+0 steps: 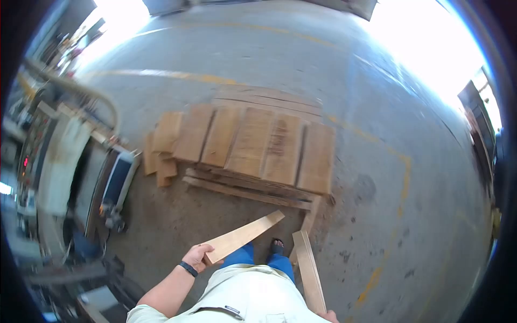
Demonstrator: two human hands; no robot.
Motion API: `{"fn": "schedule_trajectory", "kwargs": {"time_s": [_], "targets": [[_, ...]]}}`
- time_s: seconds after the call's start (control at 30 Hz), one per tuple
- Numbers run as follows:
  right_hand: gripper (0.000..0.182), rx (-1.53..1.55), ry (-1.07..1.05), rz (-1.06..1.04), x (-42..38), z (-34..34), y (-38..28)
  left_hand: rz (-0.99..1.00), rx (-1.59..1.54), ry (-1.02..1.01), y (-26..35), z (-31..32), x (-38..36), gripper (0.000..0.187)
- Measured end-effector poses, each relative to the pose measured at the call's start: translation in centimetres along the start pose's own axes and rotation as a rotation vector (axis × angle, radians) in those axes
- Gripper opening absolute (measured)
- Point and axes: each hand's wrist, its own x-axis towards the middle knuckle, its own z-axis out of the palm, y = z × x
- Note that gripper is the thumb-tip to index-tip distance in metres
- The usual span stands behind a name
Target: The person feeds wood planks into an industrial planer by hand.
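Note:
My left hand point(198, 257) is closed around the near end of a light wooden board point(243, 236), which points forward and to the right in front of my legs. Low on the right, my right hand point(329, 316) grips the near end of another wooden board point(309, 269); most of that hand is cut off by the frame edge. This second board seems to have a thin piece lying along it. Beyond both boards, wide wooden planks point(250, 142) lie side by side on a low wooden pallet point(247, 194).
A small pile of shorter wood pieces point(166, 141) sits left of the planks. Machinery point(59, 156) with a hose stands along the left. Yellow lines point(405, 185) mark the grey floor point(371, 226). Dark objects point(478, 129) stand at the far right.

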Motion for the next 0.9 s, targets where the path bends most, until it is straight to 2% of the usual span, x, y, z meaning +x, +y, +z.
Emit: {"fn": "schedule_trajectory", "kwargs": {"time_s": [0.07,0.17,0.33,0.47,0.67,0.7,0.77,0.83,0.9], "targets": [[0.079,-0.244,0.022,-0.088,1.4,-2.6,0.3,0.035,-0.211,0.047,-2.3,-2.0,-3.8,0.048],[0.079,-0.475,0.030,-0.219,3.7,-7.0,-3.8,0.135,-0.470,0.085,-6.5,-5.5,-9.3,0.053],[0.078,-0.744,0.031,-0.470,5.1,-12.2,-15.3,0.443,-0.762,0.206,-12.2,-8.5,-18.4,0.050],[0.078,-0.866,0.028,-0.659,3.7,-12.6,-23.6,0.716,-0.882,0.267,-14.9,-10.2,-25.4,0.051],[0.073,-0.748,-0.058,-0.909,-1.5,-8.1,-34.9,1.067,-1.132,0.288,-15.3,-15.0,-28.6,0.058],[0.068,-0.689,-0.077,-0.956,-3.3,-6.6,-37.1,1.119,-1.157,0.290,-15.1,-16.4,-28.6,0.058],[0.058,-0.567,-0.116,-1.043,-6.7,-3.6,-40.6,1.129,-1.159,0.309,-14.9,-19.0,-28.6,0.057],[0.060,-0.503,-0.149,-1.109,-8.0,-0.6,-44.3,1.151,-1.155,0.316,-13.8,-21.7,-28.4,0.055],[0.062,-0.368,-0.214,-1.153,-12.9,2.9,-48.0,1.133,-1.140,0.320,-13.5,-24.3,-28.2,0.059]]}}
